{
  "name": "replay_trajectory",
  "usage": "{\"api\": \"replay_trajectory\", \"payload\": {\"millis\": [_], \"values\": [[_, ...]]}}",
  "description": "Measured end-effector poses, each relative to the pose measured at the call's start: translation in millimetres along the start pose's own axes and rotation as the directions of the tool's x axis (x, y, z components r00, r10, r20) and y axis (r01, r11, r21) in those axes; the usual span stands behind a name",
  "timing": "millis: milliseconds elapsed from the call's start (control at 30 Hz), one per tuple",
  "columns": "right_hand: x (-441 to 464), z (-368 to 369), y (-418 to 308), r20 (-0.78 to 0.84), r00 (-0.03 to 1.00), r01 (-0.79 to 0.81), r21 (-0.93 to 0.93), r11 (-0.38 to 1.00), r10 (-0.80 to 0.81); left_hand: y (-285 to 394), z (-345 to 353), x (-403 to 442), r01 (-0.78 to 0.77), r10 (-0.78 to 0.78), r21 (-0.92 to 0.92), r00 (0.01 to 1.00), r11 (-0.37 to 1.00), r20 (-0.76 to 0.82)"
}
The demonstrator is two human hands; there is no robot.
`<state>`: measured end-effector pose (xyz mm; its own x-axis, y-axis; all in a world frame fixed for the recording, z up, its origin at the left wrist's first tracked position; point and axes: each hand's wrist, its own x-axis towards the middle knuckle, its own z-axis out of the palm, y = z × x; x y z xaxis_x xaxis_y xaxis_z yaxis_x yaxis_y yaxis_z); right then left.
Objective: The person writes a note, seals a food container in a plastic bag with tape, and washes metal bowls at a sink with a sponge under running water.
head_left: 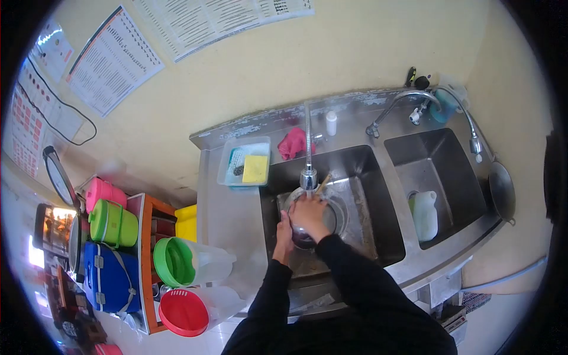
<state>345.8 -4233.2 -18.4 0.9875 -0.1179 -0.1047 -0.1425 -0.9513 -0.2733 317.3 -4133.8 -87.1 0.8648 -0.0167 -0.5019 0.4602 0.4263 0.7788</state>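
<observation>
A round metal bowl (pixel 303 238) is in the left sink basin, under the spring-neck faucet (pixel 308 176). My left hand (pixel 284 238) is at the bowl's left side, fingers closed on its edge. My right hand (pixel 310 216) lies over the bowl with fingers stretched out, right below the faucet's mouth; its fingertips are partly hidden by the water. Around the bowl shows a wider, clear round rim (pixel 343 218), whose kind I cannot make out. A thin wooden handle (pixel 324 183) sticks out behind my right hand.
Left of the basin stands a plastic tub (pixel 226 176) with a yellow sponge (pixel 255 170). A pink cloth (pixel 292 144) and a white bottle (pixel 331 123) are behind the faucet. The right basin holds a whitish jug (pixel 425 216). Green-lidded (pixel 175 262) and red-lidded (pixel 184 312) containers stand at the left.
</observation>
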Motion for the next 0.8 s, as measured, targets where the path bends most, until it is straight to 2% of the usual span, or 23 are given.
{"api": "replay_trajectory", "payload": {"millis": [33, 67, 167, 200, 267, 300, 333, 367, 400, 467, 500, 533, 567, 600, 700, 733, 767, 800], "values": [[-10, 27, 4, -0.18, 0.965, 0.171, -0.114, 0.979, -0.189, -3, 11, 3, -0.08, 0.077, -0.12, 0.997, 0.99, -0.031], [-14, 41, 9, -0.323, 0.866, 0.309, -0.255, 0.916, -0.382, 0, 19, 1, -0.021, 0.022, -0.294, 1.0, 0.955, 0.0], [-33, 17, 42, -0.424, 0.662, 0.645, -0.096, 0.758, -0.617, 3, 17, 16, -0.098, 0.107, -0.268, 0.994, 0.958, 0.02], [-30, 6, 48, -0.486, 0.675, 0.652, 0.04, 0.757, -0.556, 8, 25, 13, -0.145, 0.138, -0.121, 0.988, 0.982, -0.067], [5, 19, 47, -0.355, 0.91, 0.347, 0.376, 0.859, -0.213, 12, 19, 11, -0.093, 0.095, 0.047, 0.994, 0.995, -0.048], [23, 21, 47, -0.24, 0.97, 0.16, 0.514, 0.843, -0.037, 11, 16, 11, -0.069, 0.075, 0.131, 0.996, 0.989, -0.041], [41, 11, 44, -0.066, 0.987, -0.075, 0.617, 0.783, 0.147, 6, 16, 14, -0.111, 0.117, 0.123, 0.992, 0.986, -0.045], [50, 6, 39, 0.132, 0.942, -0.312, 0.675, 0.669, 0.307, -3, 12, 16, -0.15, 0.157, 0.122, 0.986, 0.981, -0.052], [56, 23, 40, 0.07, 0.969, -0.219, 0.697, 0.683, 0.239, -12, 3, 16, -0.184, 0.193, 0.125, 0.979, 0.975, -0.062], [85, 83, 42, -0.067, 0.993, -0.019, 0.718, 0.696, 0.096, -29, -24, 21, -0.142, 0.148, 0.054, 0.981, 0.988, -0.128], [95, 97, 35, -0.009, 0.983, -0.046, 0.956, 0.29, 0.185, -31, -29, 25, -0.128, 0.128, 0.007, 0.979, 0.992, -0.158], [101, 109, 23, 0.087, 0.968, -0.045, 0.983, -0.179, 0.234, -19, -19, 10, -0.159, 0.136, -0.097, 0.968, 0.982, -0.209], [101, 116, 17, 0.2, 0.951, -0.018, 0.795, -0.607, 0.234, -10, -17, 0, -0.142, 0.121, -0.089, 0.972, 0.986, -0.202], [88, 98, 34, 0.459, 0.881, -0.267, 0.287, -0.92, -0.112, -2, -24, -8, -0.121, 0.104, -0.078, 0.975, 0.99, -0.197], [89, 124, 26, 0.472, 0.88, -0.218, 0.315, -0.924, -0.047, -2, -38, 0, -0.141, 0.112, -0.135, 0.972, 0.981, -0.205], [95, 141, 12, 0.372, 0.891, -0.041, 0.638, -0.769, 0.261, 4, -22, -4, -0.17, 0.129, -0.167, 0.965, 0.971, -0.228], [85, 132, 13, 0.14, 0.952, -0.023, 0.919, -0.393, 0.272, 7, -13, -8, -0.196, 0.141, -0.201, 0.956, 0.96, -0.255], [64, 111, 19, -0.076, 0.983, 0.066, 0.996, 0.062, 0.169, -2, -18, 6, -0.168, 0.134, -0.11, 0.955, 0.98, -0.263]]}}
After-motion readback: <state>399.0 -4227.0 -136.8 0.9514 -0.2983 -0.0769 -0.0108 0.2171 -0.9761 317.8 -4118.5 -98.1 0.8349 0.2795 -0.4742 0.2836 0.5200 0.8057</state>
